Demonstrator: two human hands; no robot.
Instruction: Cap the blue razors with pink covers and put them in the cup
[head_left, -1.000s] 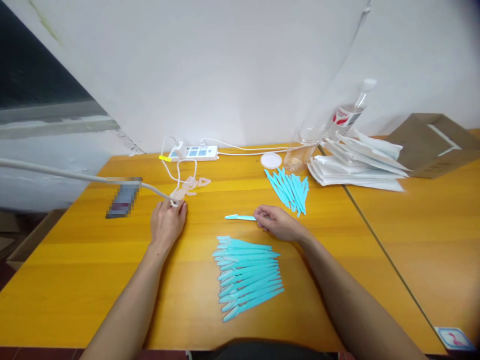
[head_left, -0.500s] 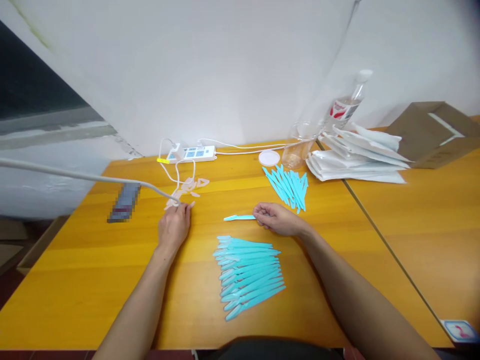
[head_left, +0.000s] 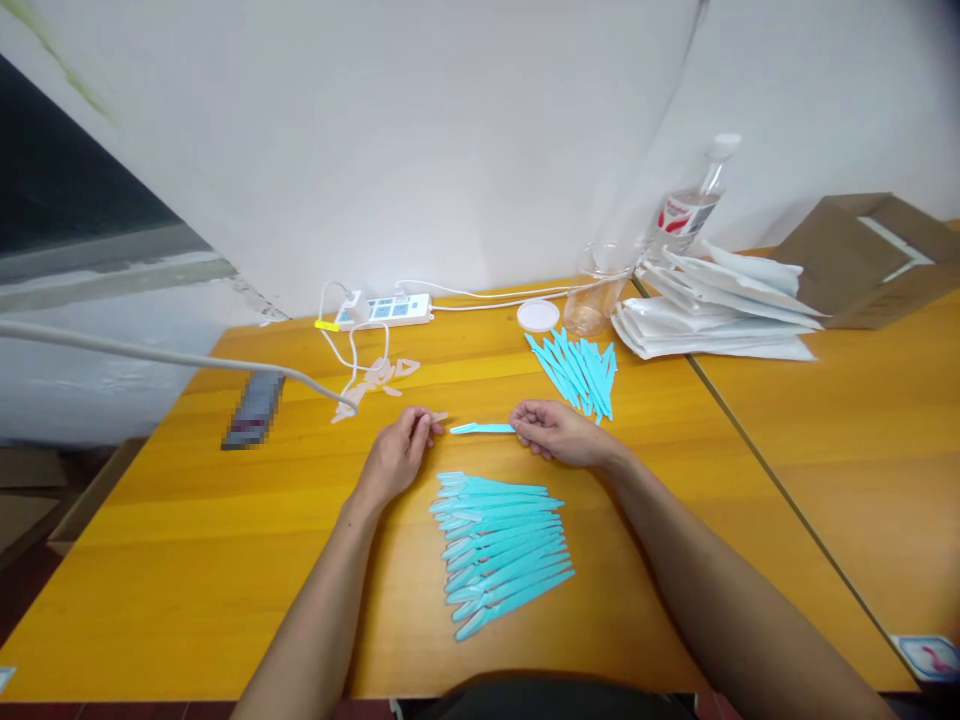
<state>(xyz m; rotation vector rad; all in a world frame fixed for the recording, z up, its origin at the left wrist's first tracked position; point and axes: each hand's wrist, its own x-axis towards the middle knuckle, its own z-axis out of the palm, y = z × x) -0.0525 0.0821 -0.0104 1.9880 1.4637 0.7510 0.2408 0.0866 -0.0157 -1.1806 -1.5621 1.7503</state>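
My right hand (head_left: pixel 551 432) pinches the handle end of a turquoise eyebrow razor (head_left: pixel 487 429), its blade end pointing left. My left hand (head_left: pixel 401 450) is closed on a small translucent blade cover (head_left: pixel 439 416), held just left of the razor's tip and apart from it. Nearer to me lies a row of turquoise razors (head_left: pixel 517 540), side by side, with clear covers over their left ends. A looser pile of razors (head_left: pixel 574 370) lies beyond my right hand. More translucent covers (head_left: pixel 381 373) are scattered behind my left hand.
A power strip (head_left: pixel 394 309) with white cables sits by the wall. A clear jar (head_left: pixel 595 303), its round lid (head_left: pixel 538 315), a bottle (head_left: pixel 682 215), white packets (head_left: pixel 712 325) and a cardboard box (head_left: pixel 855 265) stand back right. A blurred dark object (head_left: pixel 253 410) lies left; a grey cable (head_left: pixel 187 355) crosses there.
My left hand has moved right from the scattered covers towards the razor, carrying one cover. My right hand with the razor has stayed almost in place.
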